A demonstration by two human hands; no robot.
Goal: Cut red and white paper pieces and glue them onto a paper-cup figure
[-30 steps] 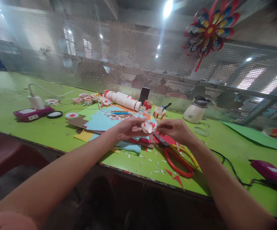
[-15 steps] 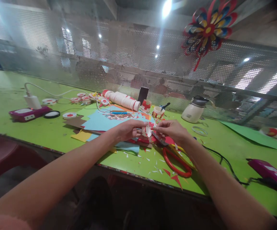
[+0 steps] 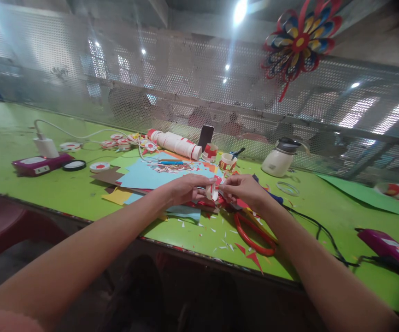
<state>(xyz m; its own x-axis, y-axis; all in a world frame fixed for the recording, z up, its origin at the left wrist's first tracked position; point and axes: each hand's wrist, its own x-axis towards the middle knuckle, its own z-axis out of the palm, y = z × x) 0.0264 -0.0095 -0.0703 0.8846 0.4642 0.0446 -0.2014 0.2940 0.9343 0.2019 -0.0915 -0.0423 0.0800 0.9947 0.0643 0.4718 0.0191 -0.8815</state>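
Note:
A small white-and-red paper piece (image 3: 213, 192) with curled edges is held up over the front half of the table. My left hand (image 3: 190, 188) pinches it from the left, fingers closed. From the right, my right hand (image 3: 243, 188) closes its fingertips on the same piece's edge. Scissors with red and yellow handles (image 3: 255, 237) lie just below my right hand, their blades partly hidden. Under my hands spreads a pile of coloured paper sheets (image 3: 144, 173). Small white and red paper scraps (image 3: 225, 240) are scattered in front.
Behind the pile lie a stack of paper cups (image 3: 175, 144), a dark phone (image 3: 206, 136) standing up, and two single cups. A white kettle (image 3: 278, 159) stands back right. Purple power strips (image 3: 42, 164) sit left and right, with cables. A green sheet (image 3: 365, 193) lies at right.
The paper piece has turned slightly in my fingers, and my right hand's fingers have shifted a little around its edge. Everything else looks the same.

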